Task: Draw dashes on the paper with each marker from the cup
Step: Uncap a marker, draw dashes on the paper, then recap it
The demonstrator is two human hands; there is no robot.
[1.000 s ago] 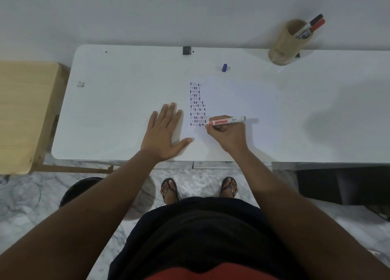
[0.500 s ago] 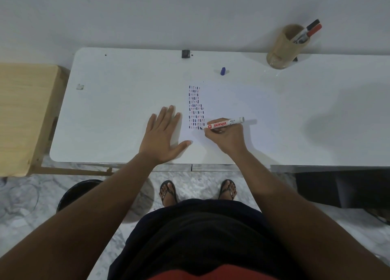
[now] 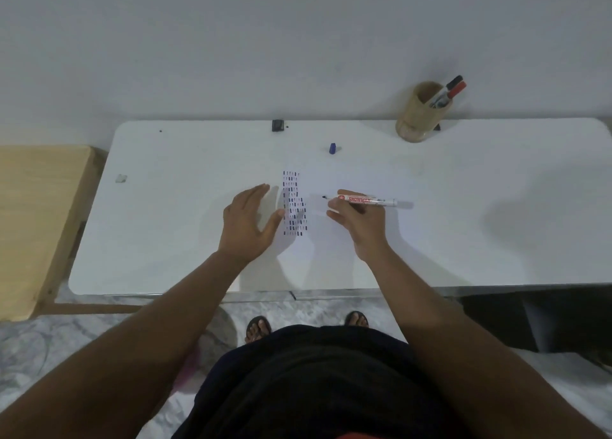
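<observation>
My right hand [image 3: 359, 221] grips the uncapped marker [image 3: 364, 200], its tip just right of the dash columns [image 3: 294, 203] on the paper [image 3: 331, 240]. Left hand [image 3: 246, 221] open, empty, left of the dashes. Cup [image 3: 419, 114] with two markers at desk [image 3: 165, 223] rear.

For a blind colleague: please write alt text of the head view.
A right hand holds an uncapped marker above white paper bearing columns of dashes; the left hand hovers beside them. A cup holds two more markers.
</observation>
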